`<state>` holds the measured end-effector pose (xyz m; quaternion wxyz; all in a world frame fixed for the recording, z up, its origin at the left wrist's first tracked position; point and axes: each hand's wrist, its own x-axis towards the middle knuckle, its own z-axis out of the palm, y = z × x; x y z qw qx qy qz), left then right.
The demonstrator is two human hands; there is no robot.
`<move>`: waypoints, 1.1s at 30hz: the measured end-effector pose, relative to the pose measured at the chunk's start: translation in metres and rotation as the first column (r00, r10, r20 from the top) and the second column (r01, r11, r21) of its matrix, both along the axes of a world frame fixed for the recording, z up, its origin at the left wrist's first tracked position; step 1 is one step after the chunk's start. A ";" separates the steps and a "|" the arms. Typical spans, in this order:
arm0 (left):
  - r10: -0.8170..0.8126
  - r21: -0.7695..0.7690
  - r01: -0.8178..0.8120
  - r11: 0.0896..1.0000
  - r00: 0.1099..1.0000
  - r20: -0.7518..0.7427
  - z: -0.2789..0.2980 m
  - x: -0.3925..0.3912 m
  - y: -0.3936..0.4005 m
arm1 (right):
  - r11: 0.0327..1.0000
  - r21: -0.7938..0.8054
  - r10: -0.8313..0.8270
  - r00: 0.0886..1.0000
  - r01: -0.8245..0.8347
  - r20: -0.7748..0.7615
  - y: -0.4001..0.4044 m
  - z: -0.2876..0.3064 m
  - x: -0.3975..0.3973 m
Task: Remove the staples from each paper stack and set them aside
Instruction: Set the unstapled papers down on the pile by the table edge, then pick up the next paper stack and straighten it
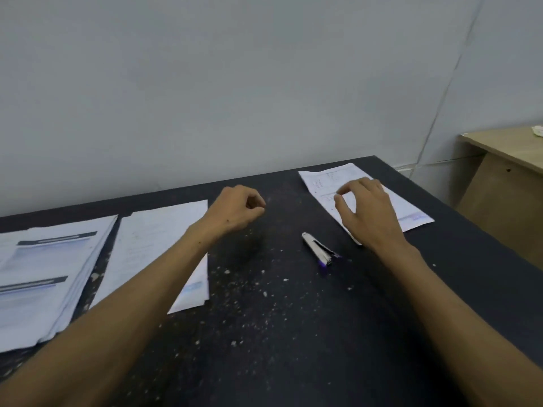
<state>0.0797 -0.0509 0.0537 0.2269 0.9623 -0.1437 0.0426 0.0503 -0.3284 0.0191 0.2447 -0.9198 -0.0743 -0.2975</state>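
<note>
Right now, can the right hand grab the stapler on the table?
Probably yes. The right hand hovers over the paper stack, holding nothing, and the stapler lies just nearer the person with only bare table between.

1. An office or plain workroom, by its furnishings.
2. Printed paper stacks (50, 277) and a stapler (318, 249) lie on a dark, speckled table (279, 318).
3. A bare pale wall (235, 83) rises behind.
4. A light wooden desk (505, 177) stands at right.
</note>
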 end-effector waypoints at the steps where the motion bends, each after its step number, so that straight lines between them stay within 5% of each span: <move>1: 0.045 0.006 -0.045 0.999 0.999 -0.007 -0.001 -0.008 0.019 | 0.998 0.018 0.053 0.999 -0.053 -0.002 0.020 0.006 -0.003; 7: 0.249 0.003 -0.249 0.969 0.969 0.000 -0.031 -0.058 0.104 | 0.931 0.204 0.343 0.917 -0.303 -0.203 0.120 0.020 -0.027; 14: 0.338 -0.038 -0.339 0.940 0.941 -0.023 -0.080 -0.094 0.143 | 0.907 0.309 0.417 0.715 -0.287 -0.561 0.202 0.006 -0.049; 22: 0.346 -0.028 -0.345 0.938 0.937 0.043 -0.101 -0.097 0.143 | 0.930 0.307 0.362 0.638 -0.200 -0.679 0.252 0.018 -0.053; 30: 0.334 -0.128 -0.326 0.937 0.941 0.049 -0.098 -0.099 0.147 | 0.815 0.579 0.485 0.543 0.004 -0.686 0.271 0.017 -0.039; 33: 0.342 -0.166 -0.327 0.930 0.937 0.069 -0.095 -0.099 0.148 | 0.700 0.708 0.583 0.500 0.092 -0.641 0.274 0.011 -0.035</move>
